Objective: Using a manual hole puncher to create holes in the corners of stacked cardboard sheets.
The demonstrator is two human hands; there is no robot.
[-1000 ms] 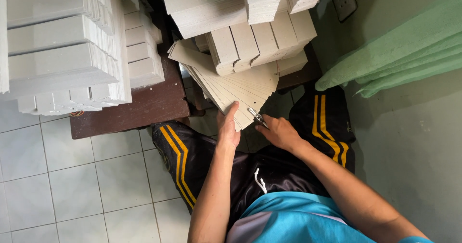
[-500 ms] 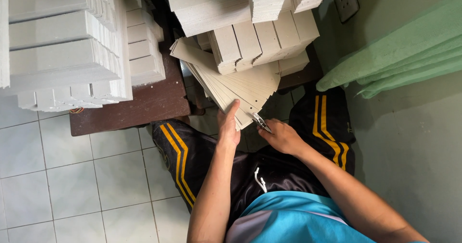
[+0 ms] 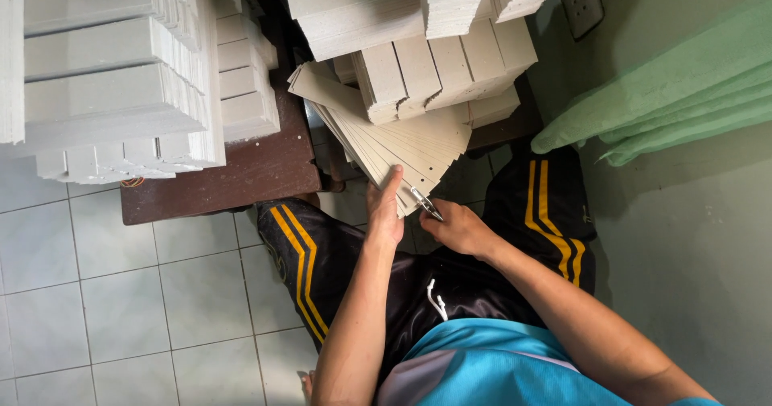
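A: Where's the work at?

B: Centre of frame. A fanned stack of cardboard sheets (image 3: 402, 145) sticks out from under grey blocks of bundled board (image 3: 446, 64), near corner over the person's lap. Left hand (image 3: 384, 213) lies flat-ish on that corner, thumb up along the edge, pressing rather than gripping.

A: And the other?

B: Right hand (image 3: 458, 229) is closed round a small metal tool (image 3: 426, 203), tip touching the sheets' edge just beside the left thumb. Can't tell what kind of tool, too small.

A: How do the sheets handle, d'you reckon?

B: Thin, stiff-ish, light singly; probably slide on each other easily since they've fanned out. Corners likely bend or dent if pinched hard. Best hold looks like the free corner, thumb on top, fingers beneath, w/ the stack's far end pinned by the blocks.

A: Around it?

B: More white board stacks (image 3: 112, 68) upper left on a brown table (image 3: 233, 177); green cloth (image 3: 667, 92) at right.
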